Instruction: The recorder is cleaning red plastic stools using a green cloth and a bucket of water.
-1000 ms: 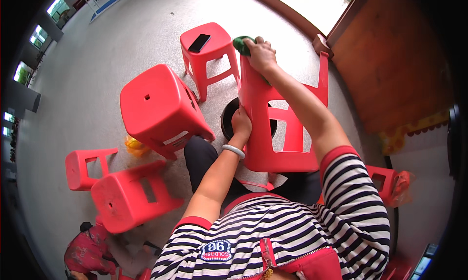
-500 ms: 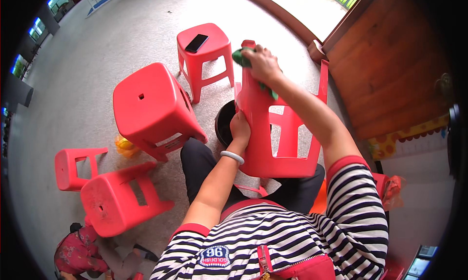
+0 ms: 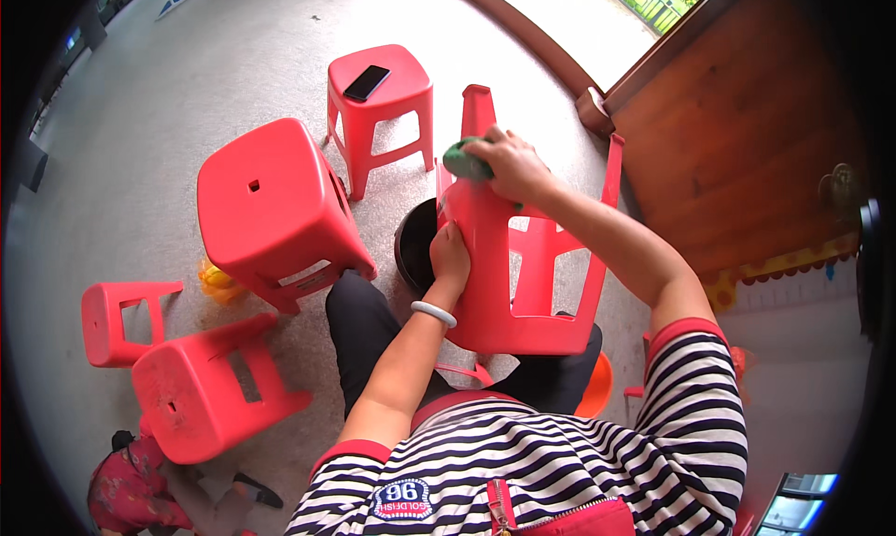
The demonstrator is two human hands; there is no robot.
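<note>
A red plastic stool (image 3: 481, 293) lies tipped across my lap, its legs pointing away from me. My left hand (image 3: 449, 259) grips the stool's left side, thumb on the outer face. In my right hand (image 3: 511, 167) is a green cloth (image 3: 464, 161), pressed against the stool near the base of its upper left leg. Part of the cloth is hidden under my fingers. Behind my left hand, partly covered by the stool, sits a dark bucket (image 3: 412, 246).
Left of me stand a large red stool (image 3: 261, 181) and a smaller one (image 3: 383, 97) bearing a black phone (image 3: 367, 83). Two more stools (image 3: 201, 387) lie tipped at lower left, near a yellow bag (image 3: 219, 282) and another person (image 3: 140, 485). A wooden door (image 3: 719, 116) is at right.
My right hand has drawn the cloth down the stool's leg, toward me. My left hand still grips the stool's side. The whole view has shifted slightly.
</note>
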